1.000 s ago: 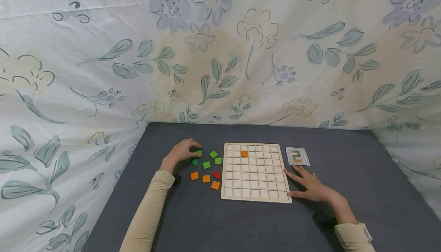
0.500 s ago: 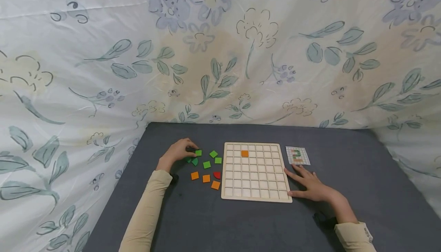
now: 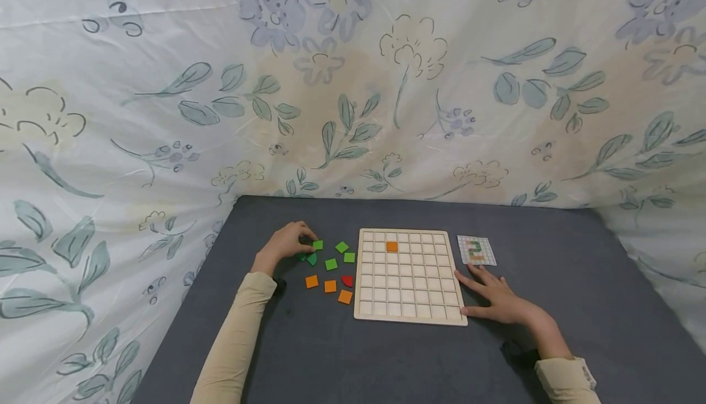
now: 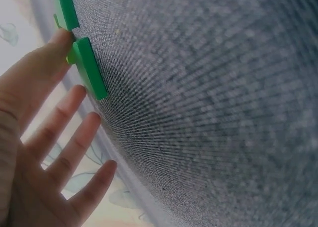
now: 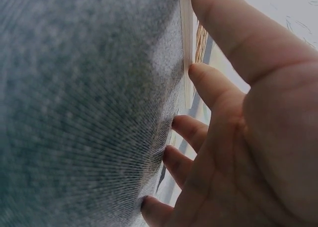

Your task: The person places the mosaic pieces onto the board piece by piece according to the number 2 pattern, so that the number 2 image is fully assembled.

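Note:
My left hand (image 3: pixel 284 243) is beside a light green square tile (image 3: pixel 318 245), thumb and forefinger pinching its left side in the head view. In the left wrist view the other fingers (image 4: pixel 64 162) stay extended, and a dark green piece (image 4: pixel 90 68) stands in front of the pinch, hiding most of it. Across the table, my right hand (image 3: pixel 499 300) lies with spread fingers, thumb and forefinger touching the right edge of the wooden grid board (image 3: pixel 410 322). The board's pale rim (image 5: pixel 187 48) shows against those fingertips in the right wrist view. One orange tile (image 3: pixel 391 246) sits in a top-row square.
Several loose green tiles (image 3: pixel 331 264), orange tiles (image 3: pixel 330 286) and a red rounded piece (image 3: pixel 347 281) lie left of the board. A printed pattern card (image 3: pixel 477 250) is at its upper right. A floral curtain (image 3: pixel 353 85) hangs behind the dark table (image 3: pixel 397 367).
My left hand has drawn back slightly to the left, uncovering more of the light green tile and another dark green piece. My right hand and the board have stayed in place.

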`<state>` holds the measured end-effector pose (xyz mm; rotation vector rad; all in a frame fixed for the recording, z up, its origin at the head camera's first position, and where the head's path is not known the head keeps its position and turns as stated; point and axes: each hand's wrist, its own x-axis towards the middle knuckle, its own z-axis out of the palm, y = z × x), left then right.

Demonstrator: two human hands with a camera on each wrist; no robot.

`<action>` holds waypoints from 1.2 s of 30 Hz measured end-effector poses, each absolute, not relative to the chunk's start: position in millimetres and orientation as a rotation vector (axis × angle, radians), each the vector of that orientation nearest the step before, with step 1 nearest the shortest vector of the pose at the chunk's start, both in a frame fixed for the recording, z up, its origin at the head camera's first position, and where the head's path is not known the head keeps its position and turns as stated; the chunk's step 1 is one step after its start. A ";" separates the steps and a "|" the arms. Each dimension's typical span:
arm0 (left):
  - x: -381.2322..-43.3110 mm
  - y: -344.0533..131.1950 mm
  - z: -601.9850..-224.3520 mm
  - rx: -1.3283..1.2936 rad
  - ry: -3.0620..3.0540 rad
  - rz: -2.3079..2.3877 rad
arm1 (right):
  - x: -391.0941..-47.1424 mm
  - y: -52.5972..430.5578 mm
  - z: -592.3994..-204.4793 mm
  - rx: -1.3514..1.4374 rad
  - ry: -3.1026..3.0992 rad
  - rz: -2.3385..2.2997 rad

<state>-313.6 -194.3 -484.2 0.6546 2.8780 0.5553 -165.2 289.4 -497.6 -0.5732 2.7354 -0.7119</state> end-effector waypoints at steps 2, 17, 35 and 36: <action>-313.0 -193.7 -484.0 0.651 2.886 0.548 | -165.5 289.4 -496.7 -0.572 2.735 -0.714; -312.2 -180.0 -480.6 0.684 2.933 0.519 | -164.7 288.8 -498.3 -0.599 2.761 -0.696; -316.3 -152.5 -474.3 0.795 2.947 0.522 | -162.5 288.7 -498.7 -0.571 2.712 -0.786; -316.6 -150.8 -473.9 0.804 2.944 0.524 | -162.6 288.7 -498.7 -0.573 2.716 -0.779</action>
